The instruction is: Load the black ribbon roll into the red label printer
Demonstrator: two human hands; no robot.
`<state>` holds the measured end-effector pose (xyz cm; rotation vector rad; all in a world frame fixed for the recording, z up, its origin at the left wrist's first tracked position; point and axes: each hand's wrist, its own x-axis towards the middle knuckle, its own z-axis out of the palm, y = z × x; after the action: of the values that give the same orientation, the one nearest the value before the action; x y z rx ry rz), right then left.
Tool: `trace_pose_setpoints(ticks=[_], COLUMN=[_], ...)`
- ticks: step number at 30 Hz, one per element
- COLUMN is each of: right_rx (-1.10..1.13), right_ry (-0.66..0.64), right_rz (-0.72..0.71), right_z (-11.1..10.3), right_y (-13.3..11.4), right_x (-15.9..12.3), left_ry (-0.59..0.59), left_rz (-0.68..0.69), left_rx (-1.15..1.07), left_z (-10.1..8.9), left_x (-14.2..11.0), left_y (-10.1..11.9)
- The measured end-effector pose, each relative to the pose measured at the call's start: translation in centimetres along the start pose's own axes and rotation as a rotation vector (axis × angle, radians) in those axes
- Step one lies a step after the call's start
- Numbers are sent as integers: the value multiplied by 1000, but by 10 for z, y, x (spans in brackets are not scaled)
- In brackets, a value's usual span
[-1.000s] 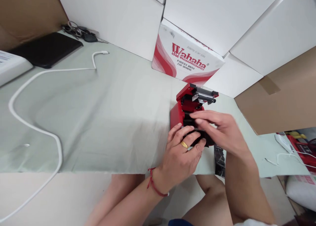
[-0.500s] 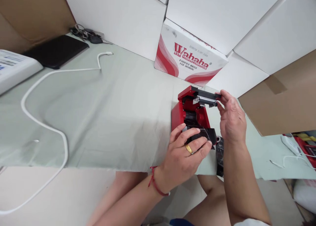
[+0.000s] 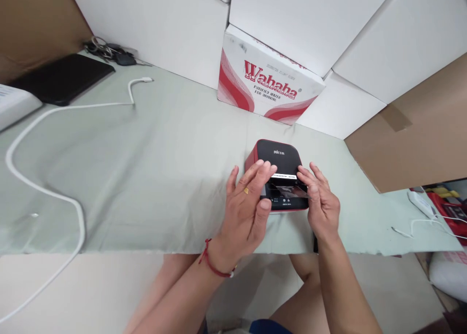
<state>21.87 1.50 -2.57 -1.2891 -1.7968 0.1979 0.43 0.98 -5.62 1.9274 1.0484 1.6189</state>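
Red-black printer [image 3: 279,159] between both hands.

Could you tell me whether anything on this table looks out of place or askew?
Nothing stands out. The red and black device sits upright and shut on the cloth, and the white cable simply trails loose.

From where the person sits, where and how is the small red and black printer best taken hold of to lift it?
Probably by its two red side walls, one hand from each side. The printer sits flat on the cloth with its black lid shut, and the left hand and right hand already flank it. The glossy front panel with the label slot offers a poorer hold.
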Motion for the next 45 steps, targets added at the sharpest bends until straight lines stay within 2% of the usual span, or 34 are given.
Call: trace_pose_setpoints(ticks=[9,13,19,25,32,37,45], right_rx=[-193,-177,5,29,109,45,-61], right_ry=[-42,-42,33,95,183,243,219], right_rz=[-67,-31,91,39,147,46,-11], right_z=[-6,-4,8,15,16,17,16], right_y=[-9,-9,-11,-17,-18,-21,-24], right_x=[1,0,-10,-35,-42,-34,-34], left_ry=[-27,-24,55,201,124,125,67], left_rz=[-119,-131,-174,-415,-604,-698,-759], left_rx=[60,37,-162,-483,-622,-651,-682], left_z=[-7,-11,-1,-3,-8,-8,-13], left_x=[7,12,6,5,14,16,22], left_y=[10,8,-2,-12,-15,-14,-19])
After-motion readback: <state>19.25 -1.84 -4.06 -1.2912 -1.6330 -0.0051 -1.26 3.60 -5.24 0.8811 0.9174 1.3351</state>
